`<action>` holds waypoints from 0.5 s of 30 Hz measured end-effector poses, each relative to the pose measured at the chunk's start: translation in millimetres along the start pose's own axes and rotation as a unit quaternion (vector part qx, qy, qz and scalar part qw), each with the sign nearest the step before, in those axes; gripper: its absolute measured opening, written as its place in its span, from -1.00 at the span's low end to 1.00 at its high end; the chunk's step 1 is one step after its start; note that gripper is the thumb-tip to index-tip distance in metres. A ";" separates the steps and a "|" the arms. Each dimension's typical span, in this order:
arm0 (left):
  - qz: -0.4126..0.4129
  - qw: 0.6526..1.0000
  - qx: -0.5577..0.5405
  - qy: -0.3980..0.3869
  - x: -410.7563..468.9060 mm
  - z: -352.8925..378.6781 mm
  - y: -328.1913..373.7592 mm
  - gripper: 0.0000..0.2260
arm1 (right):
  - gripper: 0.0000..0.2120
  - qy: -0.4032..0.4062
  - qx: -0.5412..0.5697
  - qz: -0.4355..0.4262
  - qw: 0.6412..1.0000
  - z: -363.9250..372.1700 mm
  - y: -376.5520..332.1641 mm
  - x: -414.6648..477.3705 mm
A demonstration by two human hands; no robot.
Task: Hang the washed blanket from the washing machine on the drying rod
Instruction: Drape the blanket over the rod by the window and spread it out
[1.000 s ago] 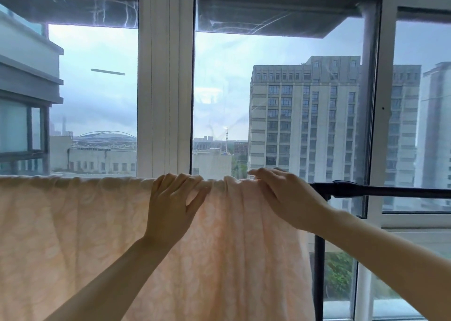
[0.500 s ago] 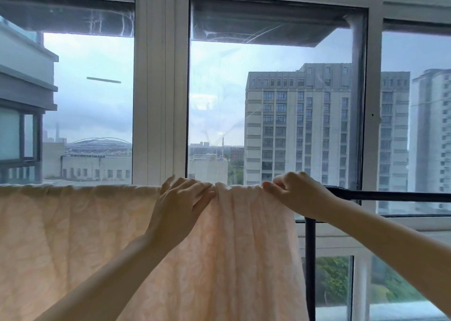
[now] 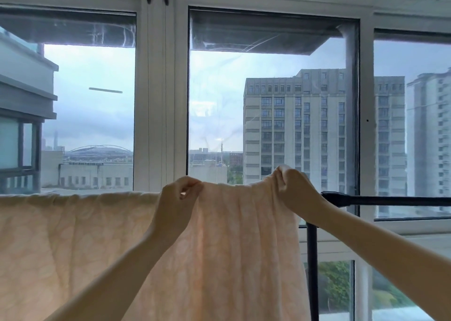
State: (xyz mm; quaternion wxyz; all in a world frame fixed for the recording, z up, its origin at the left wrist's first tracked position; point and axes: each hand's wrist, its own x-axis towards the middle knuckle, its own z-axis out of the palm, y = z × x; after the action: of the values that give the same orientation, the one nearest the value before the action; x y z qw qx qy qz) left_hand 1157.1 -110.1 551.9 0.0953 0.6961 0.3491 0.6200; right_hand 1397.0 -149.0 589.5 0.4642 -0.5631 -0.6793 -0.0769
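Now your left hand (image 3: 177,199) and right hand (image 3: 294,190) each pinch the top edge of the peach blanket (image 3: 231,247), lifting it above the black drying rod (image 3: 390,201); its left stretch drapes over the rod before the window (image 3: 268,101).

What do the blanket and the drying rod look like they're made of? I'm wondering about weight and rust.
Blanket: thin peach woven fabric, probably cotton; daylight glows through it and a faint raised pattern shows. Drying rod: looks like metal tube with a matte black coating, straight and slim; whether it is steel cannot be told.
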 end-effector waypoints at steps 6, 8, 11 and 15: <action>0.008 1.000 -0.012 -0.026 -1.0 -2.4 5.7 -0.93 | -0.77 0.051 0.055 -0.070 0.995 -9.5 -14.9 -15.6; 0.011 0.999 -0.002 -0.050 -2.4 -0.3 4.0 -0.96 | -0.76 -0.001 0.021 -0.101 0.995 -10.0 -15.0 -25.1; 0.035 0.996 0.059 -0.062 -2.3 2.7 -3.6 -0.87 | -0.76 -0.013 0.014 -0.099 0.995 -17.0 -9.1 -30.8; 0.042 0.993 0.088 -0.060 -0.3 3.1 2.8 -0.82 | -0.87 -0.004 -0.031 -0.050 0.998 -29.5 2.1 -23.1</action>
State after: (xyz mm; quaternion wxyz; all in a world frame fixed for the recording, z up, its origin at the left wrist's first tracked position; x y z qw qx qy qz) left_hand 1161.1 -111.5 552.5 0.0280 0.7518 0.3667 0.5472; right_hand 1413.3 -182.8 588.6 0.4394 -0.5431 -0.7057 -0.1186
